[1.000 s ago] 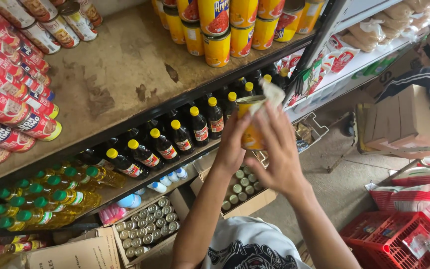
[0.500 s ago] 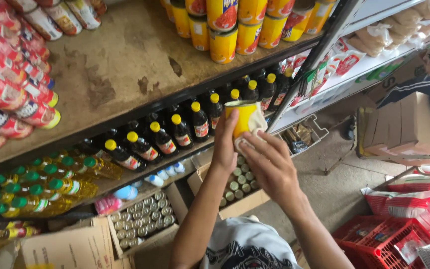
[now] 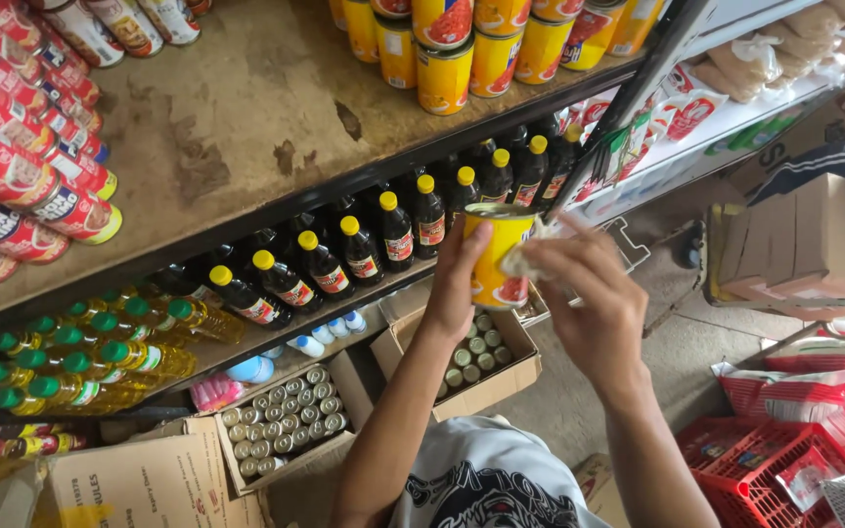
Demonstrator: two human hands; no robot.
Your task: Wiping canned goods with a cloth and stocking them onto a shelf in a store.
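I have my left hand (image 3: 454, 293) clamped round a yellow can (image 3: 497, 256), held upright in mid-air in front of the shelves, just near of the row of dark bottles with yellow caps (image 3: 395, 231); my right hand (image 3: 594, 308) presses a pale cloth (image 3: 530, 256) against the can's right side, fingers closed on it; below the can sits an open cardboard box of tins (image 3: 471, 364) on the floor; more yellow cans (image 3: 462, 54) stand on the worn shelf (image 3: 246, 108) above.

The held can (image 3: 497, 259) sits below the shelf (image 3: 246, 108); bottles (image 3: 364, 244) at its nine o'clock, a box of tins (image 3: 471, 362) at six (on the floor).
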